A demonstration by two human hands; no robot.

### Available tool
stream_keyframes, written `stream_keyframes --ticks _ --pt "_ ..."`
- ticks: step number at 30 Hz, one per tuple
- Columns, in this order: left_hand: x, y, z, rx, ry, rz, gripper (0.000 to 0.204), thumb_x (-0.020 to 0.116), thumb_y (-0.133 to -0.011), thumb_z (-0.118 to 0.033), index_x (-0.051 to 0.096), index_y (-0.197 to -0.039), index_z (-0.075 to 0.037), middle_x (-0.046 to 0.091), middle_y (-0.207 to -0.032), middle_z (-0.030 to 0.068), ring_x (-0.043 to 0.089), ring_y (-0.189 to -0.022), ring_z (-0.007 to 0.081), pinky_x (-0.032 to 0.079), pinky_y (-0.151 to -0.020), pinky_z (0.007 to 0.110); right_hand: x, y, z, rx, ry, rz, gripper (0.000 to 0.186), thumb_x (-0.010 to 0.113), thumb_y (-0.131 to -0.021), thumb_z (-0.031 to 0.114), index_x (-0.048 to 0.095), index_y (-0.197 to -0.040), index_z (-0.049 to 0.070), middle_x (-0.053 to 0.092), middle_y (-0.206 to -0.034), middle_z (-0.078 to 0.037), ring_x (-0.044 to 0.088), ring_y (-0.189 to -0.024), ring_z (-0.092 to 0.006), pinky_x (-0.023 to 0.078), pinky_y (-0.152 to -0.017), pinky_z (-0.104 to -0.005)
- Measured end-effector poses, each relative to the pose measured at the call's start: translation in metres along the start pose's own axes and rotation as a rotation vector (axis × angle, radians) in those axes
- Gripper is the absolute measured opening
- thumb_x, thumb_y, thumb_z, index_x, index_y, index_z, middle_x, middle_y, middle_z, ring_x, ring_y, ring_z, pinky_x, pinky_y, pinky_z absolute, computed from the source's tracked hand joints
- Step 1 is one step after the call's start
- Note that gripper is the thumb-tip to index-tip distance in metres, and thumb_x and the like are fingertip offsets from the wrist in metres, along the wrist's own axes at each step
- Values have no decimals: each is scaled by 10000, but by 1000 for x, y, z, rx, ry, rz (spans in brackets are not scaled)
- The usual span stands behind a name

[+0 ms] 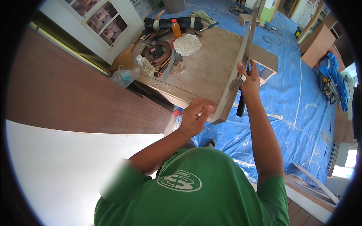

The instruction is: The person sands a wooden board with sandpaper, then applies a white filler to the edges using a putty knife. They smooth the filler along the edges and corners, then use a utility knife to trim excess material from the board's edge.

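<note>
A long, narrow grey-brown panel [226, 101] stands tilted on edge at the right side of the worktable, with a silver metal fitting like a cabinet hinge [237, 81] on it. My right hand [250, 82] grips the panel, thumb on one side and fingers on the other. Below that palm sticks out a black handle [240, 107]; the tool it belongs to is mostly hidden. My left hand [195, 116] is beside the panel's near end, fingers bent towards it. Its fingertips are blurred, so contact is unclear.
The worktable [215, 56] bears a bottle of orange liquid [176, 28], a clear bottle [145, 64], a coil of brown edging [166, 51], a utility knife [162, 67] and a crumpled white sheet [187, 45]. Blue sheeting [286, 109] covers the floor. A brown panel [83, 86] stands left.
</note>
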State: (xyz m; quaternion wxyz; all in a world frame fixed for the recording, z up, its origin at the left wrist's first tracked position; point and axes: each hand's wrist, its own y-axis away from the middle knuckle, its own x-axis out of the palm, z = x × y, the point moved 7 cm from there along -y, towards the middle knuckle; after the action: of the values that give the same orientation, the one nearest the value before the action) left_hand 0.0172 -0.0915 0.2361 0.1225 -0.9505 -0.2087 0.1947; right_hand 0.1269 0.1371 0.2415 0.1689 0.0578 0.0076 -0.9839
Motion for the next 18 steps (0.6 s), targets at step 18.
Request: stream_keyframes --ticks 18 --pt "10 -98 -40 505 153 204 878 829 -811 -248 404 -1550 -41 490 -1524 189 474 -1395 418 361 -1179 513 9 5 15 83 -173 -19 710 804 -955 272 458 -1499 -25 703 -1003 -93 644 -833 -116 508 -701 -277"
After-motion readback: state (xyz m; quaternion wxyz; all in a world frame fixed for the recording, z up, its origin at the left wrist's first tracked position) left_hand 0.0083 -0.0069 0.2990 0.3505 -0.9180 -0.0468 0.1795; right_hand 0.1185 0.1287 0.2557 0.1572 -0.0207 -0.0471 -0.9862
